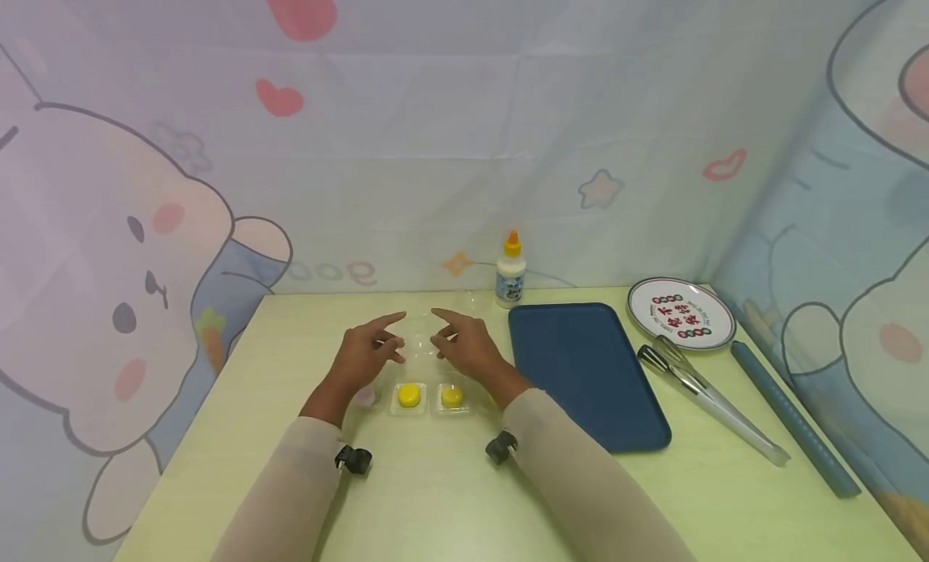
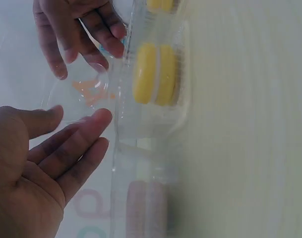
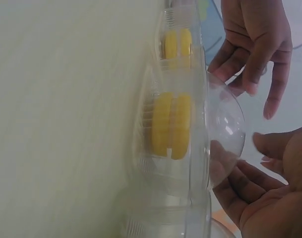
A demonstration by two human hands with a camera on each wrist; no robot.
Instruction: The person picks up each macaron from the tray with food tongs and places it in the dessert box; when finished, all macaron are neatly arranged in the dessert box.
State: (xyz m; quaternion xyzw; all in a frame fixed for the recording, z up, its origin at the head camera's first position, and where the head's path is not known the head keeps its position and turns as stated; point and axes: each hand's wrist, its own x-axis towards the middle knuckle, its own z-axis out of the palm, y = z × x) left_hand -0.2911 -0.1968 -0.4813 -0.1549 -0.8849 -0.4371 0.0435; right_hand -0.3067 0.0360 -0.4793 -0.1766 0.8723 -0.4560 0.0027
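My left hand (image 1: pixel 365 351) and right hand (image 1: pixel 468 348) hover facing each other, fingers loosely bent and apart, with nothing seen gripped. Faint clear plastic (image 1: pixel 421 336) lies between and beyond them, its outline hard to make out. Just nearer to me sit two yellow macarons (image 1: pixel 409 395), each in a small clear plastic box. In the right wrist view, a clear dome lid (image 3: pixel 227 131) bulges beside a boxed yellow macaron (image 3: pixel 171 126), close to the fingers. A pink macaron (image 1: pixel 365 396) shows partly behind my left wrist.
A white glue bottle (image 1: pixel 510 276) with an orange tip stands at the back. To the right lie a dark blue tray (image 1: pixel 588 376), a round printed plate (image 1: pixel 681 314), metal tongs (image 1: pixel 714 401) and a long dark bar (image 1: pixel 794 421). Printed cloth hangs behind the table.
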